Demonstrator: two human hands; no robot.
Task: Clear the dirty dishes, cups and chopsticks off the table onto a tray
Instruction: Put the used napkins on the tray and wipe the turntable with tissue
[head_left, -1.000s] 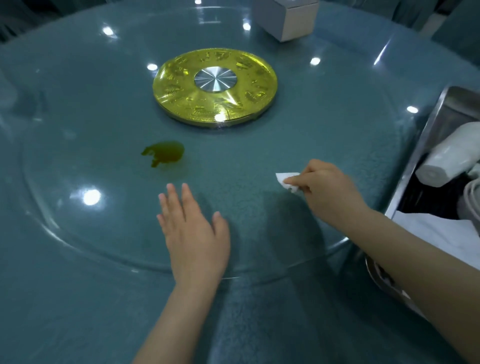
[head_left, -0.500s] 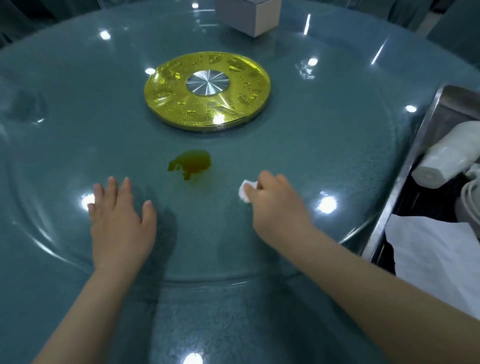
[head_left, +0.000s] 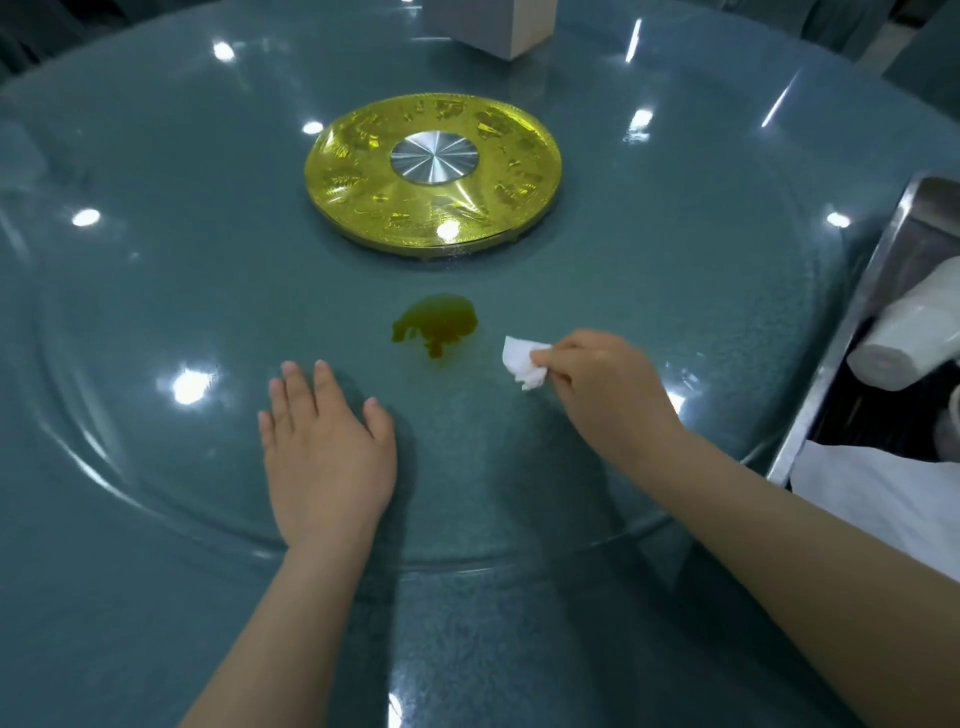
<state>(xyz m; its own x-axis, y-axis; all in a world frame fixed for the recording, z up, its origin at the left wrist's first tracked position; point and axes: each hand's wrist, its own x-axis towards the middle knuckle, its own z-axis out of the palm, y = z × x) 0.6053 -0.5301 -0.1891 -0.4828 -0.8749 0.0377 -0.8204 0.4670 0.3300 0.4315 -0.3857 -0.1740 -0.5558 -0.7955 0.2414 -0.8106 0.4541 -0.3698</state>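
The table (head_left: 156, 597) is round and teal, and a glass turntable (head_left: 675, 338) covers most of it, riding on a gold hub (head_left: 363, 176) at the centre. At the right edge stands the steel tray (head_left: 852, 332), already holding white crockery (head_left: 904, 343) and a white cloth (head_left: 883, 499); no dishes, cups or chopsticks show on the table itself, so clearing looks done and what remains is the mess. A white box (head_left: 498, 26) sits at the far side.

The left hand (head_left: 327, 457) rests flat on the glass, fingers straight and close together, thumb out to the side. The right hand (head_left: 608, 395) pinches a crumpled tissue (head_left: 522, 361) between thumb and fingertips, just right of a dark greenish spill (head_left: 436, 325) and not yet touching it.

Risks, as I judge them: the glass can turn, so a sideways wipe may carry the spill away from the tissue unless the left hand presses hard enough to hold it. The tissue is small next to the puddle; it may soak through and smear liquid into a wider film, or onto the fingers. A swipe toward the rim could push liquid off the glass onto the cloth-like surface beneath, where it would stain
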